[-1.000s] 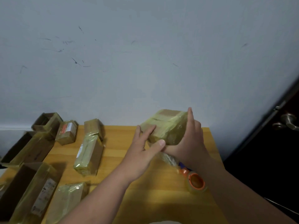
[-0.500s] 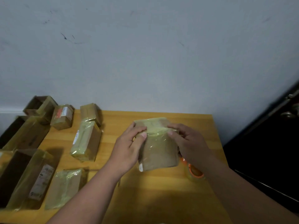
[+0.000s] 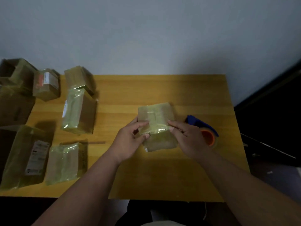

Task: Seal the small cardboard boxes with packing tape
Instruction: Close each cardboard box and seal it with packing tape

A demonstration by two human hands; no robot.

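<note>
Pale grey wall backs a yellow wooden surface (image 3: 162, 173) that carries every box. Near its middle, a small brown cardboard box wrapped in clear glossy tape (image 3: 157, 126) is gripped from both sides: the left hand (image 3: 128, 142) curls its fingers and thumb round the left edge, and the right hand (image 3: 187, 137) pinches the right edge with its fingertips. Just beside the right hand lies a blue tape dispenser with an orange-cored roll (image 3: 204, 129). Along the left side sit several other tape-covered cardboard boxes, among them a long taped carton (image 3: 79, 111) and a flat wrapped parcel (image 3: 65, 162).
</note>
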